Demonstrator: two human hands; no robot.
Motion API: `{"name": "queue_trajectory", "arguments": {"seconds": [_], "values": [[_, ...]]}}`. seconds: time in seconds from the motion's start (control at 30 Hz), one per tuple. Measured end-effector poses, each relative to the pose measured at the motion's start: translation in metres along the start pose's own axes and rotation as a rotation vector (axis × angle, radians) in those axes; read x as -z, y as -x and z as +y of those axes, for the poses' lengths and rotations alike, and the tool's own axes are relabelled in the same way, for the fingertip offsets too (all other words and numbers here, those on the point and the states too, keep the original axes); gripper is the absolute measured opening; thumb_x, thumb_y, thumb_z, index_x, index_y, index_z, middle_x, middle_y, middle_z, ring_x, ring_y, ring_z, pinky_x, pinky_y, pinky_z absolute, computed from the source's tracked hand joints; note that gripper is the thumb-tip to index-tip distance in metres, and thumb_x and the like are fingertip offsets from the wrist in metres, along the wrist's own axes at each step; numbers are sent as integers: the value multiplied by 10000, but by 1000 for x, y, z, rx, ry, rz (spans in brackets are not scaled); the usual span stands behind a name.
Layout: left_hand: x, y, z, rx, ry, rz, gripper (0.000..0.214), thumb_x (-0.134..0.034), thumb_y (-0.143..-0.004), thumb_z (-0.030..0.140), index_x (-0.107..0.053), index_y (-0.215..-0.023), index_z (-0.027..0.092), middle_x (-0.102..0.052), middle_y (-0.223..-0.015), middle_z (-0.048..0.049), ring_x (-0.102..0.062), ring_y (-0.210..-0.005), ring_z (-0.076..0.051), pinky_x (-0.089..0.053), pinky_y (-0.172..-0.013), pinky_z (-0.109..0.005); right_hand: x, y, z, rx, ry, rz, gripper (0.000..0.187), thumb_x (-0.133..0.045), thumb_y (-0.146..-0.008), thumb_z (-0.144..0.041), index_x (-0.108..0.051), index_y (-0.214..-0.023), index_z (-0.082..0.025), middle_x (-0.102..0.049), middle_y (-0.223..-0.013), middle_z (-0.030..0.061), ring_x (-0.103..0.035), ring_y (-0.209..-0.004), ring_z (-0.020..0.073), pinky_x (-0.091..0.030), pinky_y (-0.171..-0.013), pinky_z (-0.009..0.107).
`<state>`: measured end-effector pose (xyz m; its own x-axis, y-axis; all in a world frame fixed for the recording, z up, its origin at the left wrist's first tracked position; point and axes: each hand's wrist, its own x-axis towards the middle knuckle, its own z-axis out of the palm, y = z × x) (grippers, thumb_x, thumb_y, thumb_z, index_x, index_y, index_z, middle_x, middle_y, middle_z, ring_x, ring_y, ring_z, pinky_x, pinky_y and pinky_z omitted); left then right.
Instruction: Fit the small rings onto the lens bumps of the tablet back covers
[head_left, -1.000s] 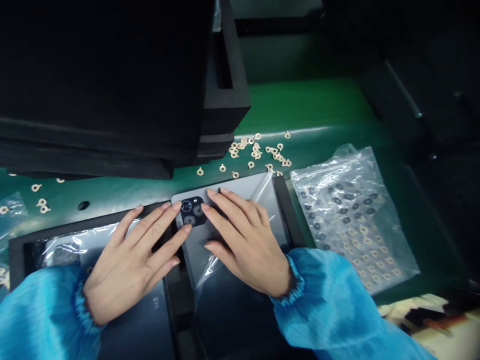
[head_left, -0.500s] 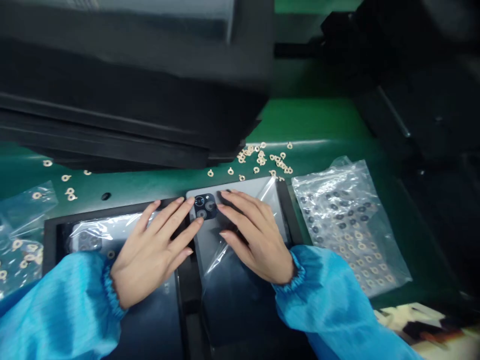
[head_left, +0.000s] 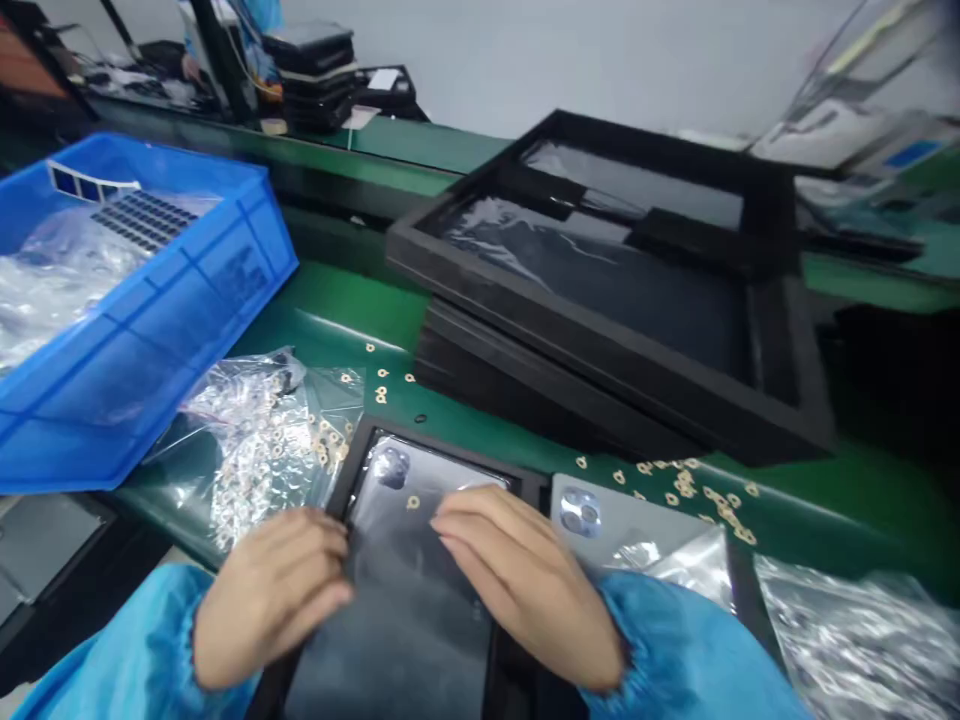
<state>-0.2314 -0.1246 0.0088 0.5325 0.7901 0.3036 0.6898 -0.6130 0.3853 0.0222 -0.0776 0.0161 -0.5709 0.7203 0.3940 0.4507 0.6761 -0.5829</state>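
Observation:
A grey tablet-like device (head_left: pixel 397 600) with a camera block lies under clear film in a black tray (head_left: pixel 352 470). One small beige ring (head_left: pixel 412 502) rests on its film. My left hand (head_left: pixel 274 590) is at the device's left edge, slightly blurred, fingers loosely bent and thumb apart, nothing visible in it. Above the right side of the same device is my right hand (head_left: pixel 525 580), open, fingers stretched close together; whether it touches is unclear. To its right, a second grey device (head_left: pixel 622 520) shows its camera block, film partly wrinkled, its lower part hidden by my right hand and sleeve.
Stacked black trays (head_left: pixel 600 310) stand behind. At left, a blue crate (head_left: pixel 187 290) holds plastic film. Clear bags (head_left: pixel 262 440) with small rings lie beside it, another plastic bag (head_left: pixel 862 640) at right. Loose beige rings (head_left: pixel 686 485) are scattered on the green bench (head_left: pixel 337 310).
The view has swung up and to the left, bringing the crate and tray tops into sight. Both hands have left the right device's camera block; my right hand is now over the left device.

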Motion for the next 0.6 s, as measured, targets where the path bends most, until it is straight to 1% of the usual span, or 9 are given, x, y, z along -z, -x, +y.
{"name": "queue_trajectory", "arguments": {"seconds": [0.07,0.1,0.17,0.23,0.33,0.43,0.5,0.6], "values": [[8,23,-34,140,-148,48,138,-495,-933,202,-618,-874,191,-692,-941,-31,-637,-916,-161,-503,-826,-311,-25,-33,-6,47,-22,-65,159,-477,-936,-125,-628,-916,-172,-644,-888,48,-593,-804,174,-507,-721,322],[10,33,-50,173,-222,57,122,-505,-926,197,-625,-907,189,-694,-982,-43,-638,-946,-180,-500,-844,-332,-39,-49,-8,66,-22,-102,166,-468,-949,-149,-629,-913,-172,-639,-890,48,-589,-818,173,-504,-733,318],[11,48,-76,214,-351,79,144,-509,-918,208,-638,-979,187,-696,-1054,-64,-629,-1031,-224,-488,-903,-382,-70,-80,-10,73,-5,-196,176,-464,-962,-174,-633,-914,-179,-631,-911,48,-584,-871,167,-493,-779,300],[7,56,-95,225,-448,101,208,-499,-918,225,-638,-1067,186,-688,-1131,-82,-603,-1118,-257,-472,-942,-419,-101,-108,-11,36,20,-293,163,-482,-955,-166,-636,-909,-191,-624,-933,44,-579,-919,163,-473,-816,283],[-3,54,-108,233,-516,104,293,-480,-916,225,-609,-1176,182,-646,-1243,-94,-563,-1196,-276,-449,-969,-442,-145,-140,-6,-28,59,-366,161,-495,-933,-128,-635,-898,-198,-615,-947,42,-578,-934,168,-455,-819,273],[-12,50,-112,257,-515,83,337,-482,-905,223,-593,-1220,173,-629,-1270,-109,-565,-1189,-299,-415,-992,-480,-176,-154,1,-89,98,-382,168,-492,-914,-104,-631,-880,-192,-606,-933,48,-576,-912,182,-451,-800,279],[-15,50,-113,275,-507,74,352,-480,-902,223,-588,-1233,170,-624,-1275,-117,-574,-1174,-309,-389,-1001,-512,-186,-153,3,-127,120,-384,151,-497,-915,-119,-624,-877,-191,-597,-951,53,-565,-937,192,-446,-811,284],[-17,55,-115,295,-487,61,364,-472,-907,231,-574,-1250,164,-600,-1307,-119,-562,-1190,-314,-362,-1013,-537,-190,-147,1,-158,137,-380,92,-520,-915,-159,-605,-903,-191,-577,-1012,63,-534,-998,209,-441,-841,297]]}}
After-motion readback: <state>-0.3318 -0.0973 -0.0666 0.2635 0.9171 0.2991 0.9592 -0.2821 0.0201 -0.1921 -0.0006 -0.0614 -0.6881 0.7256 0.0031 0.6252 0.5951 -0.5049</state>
